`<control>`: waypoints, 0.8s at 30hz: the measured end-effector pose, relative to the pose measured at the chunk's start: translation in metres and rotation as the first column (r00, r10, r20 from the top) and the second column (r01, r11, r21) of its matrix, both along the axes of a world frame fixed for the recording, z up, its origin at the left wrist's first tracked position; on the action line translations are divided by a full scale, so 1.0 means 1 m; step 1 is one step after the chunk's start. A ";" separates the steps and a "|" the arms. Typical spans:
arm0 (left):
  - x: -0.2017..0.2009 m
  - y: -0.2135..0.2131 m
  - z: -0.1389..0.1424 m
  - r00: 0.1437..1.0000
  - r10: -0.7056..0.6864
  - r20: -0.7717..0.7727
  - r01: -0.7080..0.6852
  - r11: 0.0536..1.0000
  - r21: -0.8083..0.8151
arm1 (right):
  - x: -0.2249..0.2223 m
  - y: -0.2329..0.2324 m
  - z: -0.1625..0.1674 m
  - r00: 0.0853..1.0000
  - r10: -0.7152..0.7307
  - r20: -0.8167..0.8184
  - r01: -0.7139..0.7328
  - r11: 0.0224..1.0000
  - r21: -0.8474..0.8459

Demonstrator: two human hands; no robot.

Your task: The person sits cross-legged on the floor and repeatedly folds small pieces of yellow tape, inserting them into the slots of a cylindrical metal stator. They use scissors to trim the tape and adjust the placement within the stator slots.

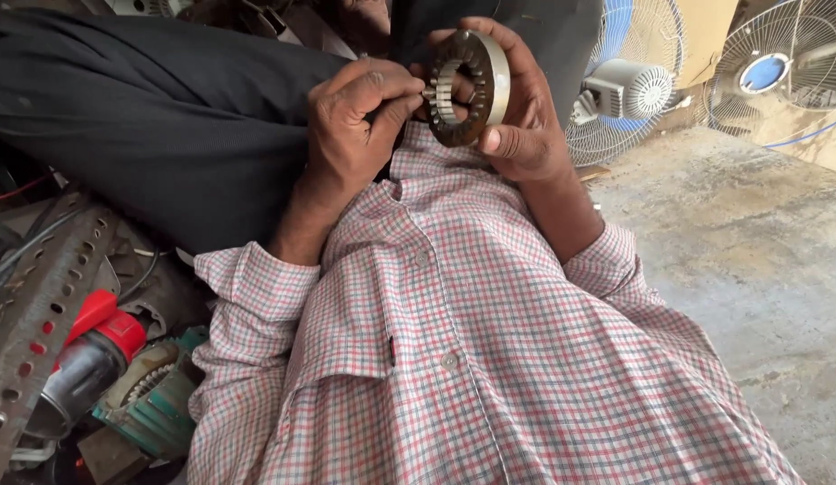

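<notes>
My right hand (pixel 526 117) holds a round metal stator ring (pixel 476 85) with slotted teeth around its inner bore, gripping it by the rim. My left hand (pixel 355 126) is pinched at the ring's left edge, its fingertips at the slots; whatever is between them is too small to make out. Both hands are raised above my lap, over a red, white and grey checked shirt (pixel 472 341) and dark trousers (pixel 158 117).
A perforated metal angle bar (pixel 41 305), a red and grey power tool (pixel 90 355) and a green motor part (pixel 153 400) lie at the lower left. Two pedestal fans (pixel 629 81) (pixel 782 67) stand at the back right on a bare concrete floor (pixel 750 260).
</notes>
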State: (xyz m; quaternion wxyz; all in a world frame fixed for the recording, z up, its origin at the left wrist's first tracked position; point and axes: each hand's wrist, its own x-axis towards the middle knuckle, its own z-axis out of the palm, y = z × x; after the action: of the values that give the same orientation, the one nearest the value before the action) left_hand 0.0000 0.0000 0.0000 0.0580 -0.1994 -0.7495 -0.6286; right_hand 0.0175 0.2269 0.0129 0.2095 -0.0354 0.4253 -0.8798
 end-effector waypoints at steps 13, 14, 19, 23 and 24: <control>0.016 -0.003 0.001 0.992 -0.081 0.098 0.088 0.994 -0.063 | 0.011 -0.001 0.003 1.000 -0.024 0.019 0.024 1.000 0.016; 0.019 -0.005 0.007 0.993 -0.090 0.071 0.092 0.995 -0.037 | 0.009 -0.003 0.004 0.999 -0.040 0.016 0.039 0.999 0.012; 0.036 0.010 0.031 0.997 -0.074 -0.028 0.069 0.986 -0.151 | 0.011 -0.016 0.014 0.993 -0.094 -0.078 0.101 0.991 0.091; 0.030 -0.001 0.027 0.993 -0.024 0.114 0.028 0.999 -0.035 | 0.009 -0.018 0.029 0.939 -0.176 0.297 0.191 0.981 -0.025; 0.029 -0.008 0.024 0.984 -0.070 0.163 0.064 0.997 0.045 | 0.008 -0.017 0.028 0.966 -0.151 0.209 0.155 0.988 -0.005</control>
State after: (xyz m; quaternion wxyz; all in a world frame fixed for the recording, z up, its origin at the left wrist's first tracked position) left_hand 0.0292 -0.0085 0.0241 -0.0214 -0.1706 -0.7321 -0.6591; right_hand 0.0253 0.2097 0.0411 0.1838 0.0874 0.3930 -0.8967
